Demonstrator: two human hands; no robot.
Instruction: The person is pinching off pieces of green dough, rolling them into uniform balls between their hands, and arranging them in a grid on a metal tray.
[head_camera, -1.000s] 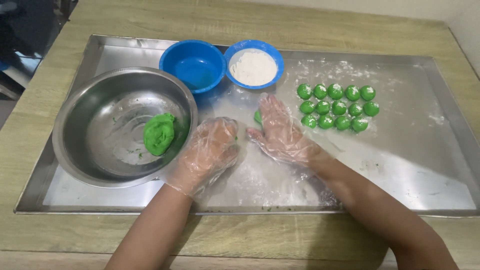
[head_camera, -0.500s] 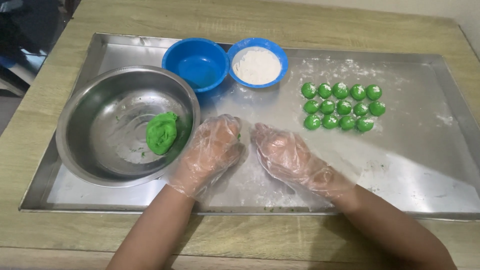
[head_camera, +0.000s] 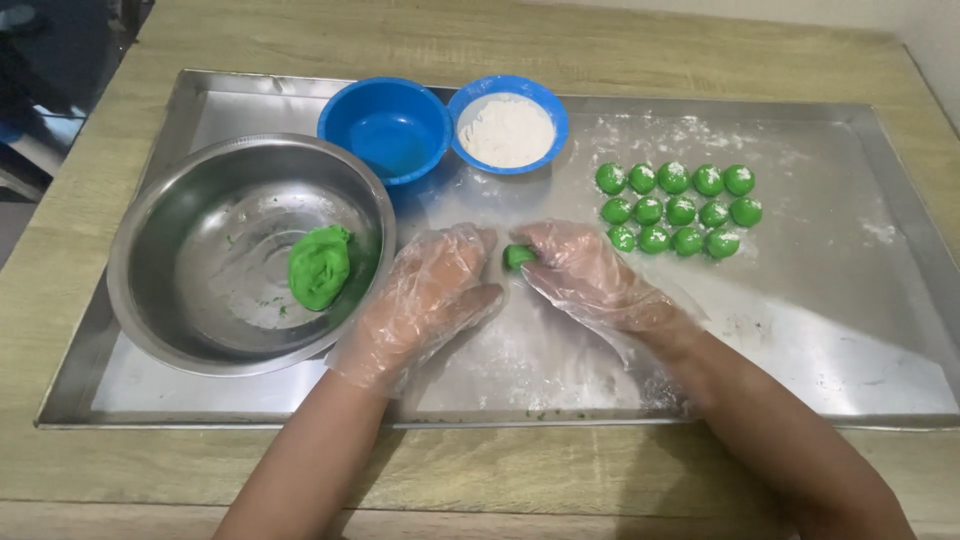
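Green dough ball (head_camera: 517, 256) sits pinched in your right hand's (head_camera: 590, 275) gloved fingertips; your left hand (head_camera: 430, 295), fingers loosely spread, rests just beside it on the steel tray (head_camera: 850, 330).

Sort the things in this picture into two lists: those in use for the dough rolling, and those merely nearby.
In use: right hand, small green dough piece, left hand, rolled green balls, dough lump, steel bowl, tray.
Nearby: flour bowl, empty blue bowl.

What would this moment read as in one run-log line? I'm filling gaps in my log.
right hand: pinches small green dough piece | left hand: open, beside it | dough lump: in steel bowl | dough balls: rowed on tray
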